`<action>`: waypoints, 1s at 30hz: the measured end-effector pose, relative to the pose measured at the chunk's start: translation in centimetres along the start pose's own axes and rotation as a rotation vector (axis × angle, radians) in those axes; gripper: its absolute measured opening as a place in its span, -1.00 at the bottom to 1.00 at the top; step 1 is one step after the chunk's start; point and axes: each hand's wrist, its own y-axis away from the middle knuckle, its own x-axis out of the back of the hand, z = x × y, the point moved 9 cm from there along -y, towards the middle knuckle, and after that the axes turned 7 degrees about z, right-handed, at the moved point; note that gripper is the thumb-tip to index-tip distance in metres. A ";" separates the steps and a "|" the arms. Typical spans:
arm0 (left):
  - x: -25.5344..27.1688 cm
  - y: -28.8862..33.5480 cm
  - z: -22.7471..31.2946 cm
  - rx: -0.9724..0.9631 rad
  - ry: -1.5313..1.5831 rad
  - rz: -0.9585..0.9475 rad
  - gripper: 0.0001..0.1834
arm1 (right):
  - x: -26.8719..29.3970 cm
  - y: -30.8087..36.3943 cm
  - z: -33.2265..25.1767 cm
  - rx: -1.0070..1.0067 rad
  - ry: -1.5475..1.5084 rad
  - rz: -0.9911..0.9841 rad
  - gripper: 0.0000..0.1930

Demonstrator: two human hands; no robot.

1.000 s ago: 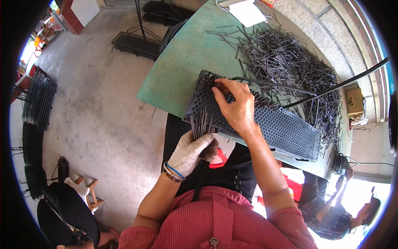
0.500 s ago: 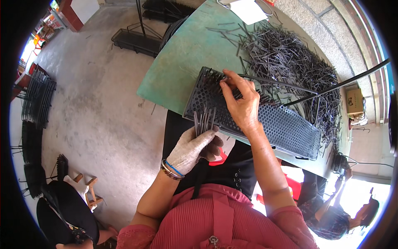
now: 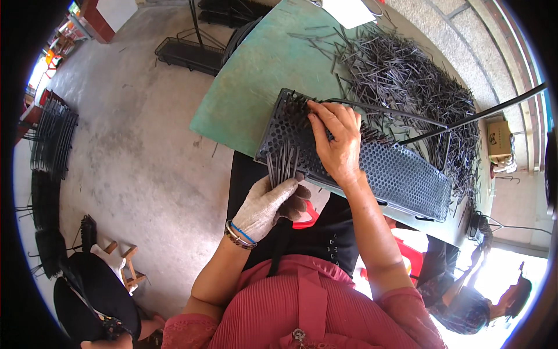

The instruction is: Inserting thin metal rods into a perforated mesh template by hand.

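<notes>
A long black perforated tray (image 3: 401, 168) lies slantwise along the near edge of the green table, its face covered in round holes. Thin dark strips (image 3: 299, 110) stand up in holes along its far side. My left hand (image 3: 264, 206), in a whitish glove with dark fingertips, is closed round a bundle of thin black strips (image 3: 283, 163) pointing up, just in front of the tray's left end. My bare right hand (image 3: 338, 139) reaches over the tray. Its thumb and forefinger are pinched together at the standing strips; what lies between them is too small to make out.
A big heap of loose black strips (image 3: 407, 81) covers the green table (image 3: 238, 75) beyond the tray. Black rods (image 3: 482, 119) rise over the heap. Wire baskets (image 3: 189, 55) stand on the floor at far left. One person (image 3: 465, 302) works at lower right, another (image 3: 96, 296) sits lower left.
My left hand and its bundle have risen slightly toward the tray. My right hand has shifted a little left, its fingertips still at the standing strips.
</notes>
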 end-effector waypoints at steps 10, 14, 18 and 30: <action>0.2 0.0 -0.2 -0.004 -0.017 0.014 -0.67 | 0.5 0.2 -0.7 0.007 -0.027 0.015 -0.71; -0.1 0.4 0.3 -0.080 0.031 -0.005 -0.69 | 1.9 1.1 -0.9 -0.319 -0.320 -0.101 -0.77; -1.1 0.9 0.3 -0.056 0.041 -0.080 -0.72 | 0.7 4.2 -0.6 -0.657 -0.492 -0.376 -0.71; -1.7 0.3 -0.4 -0.129 0.098 0.072 -0.67 | 1.7 7.3 1.9 -1.002 -0.850 -0.217 -0.82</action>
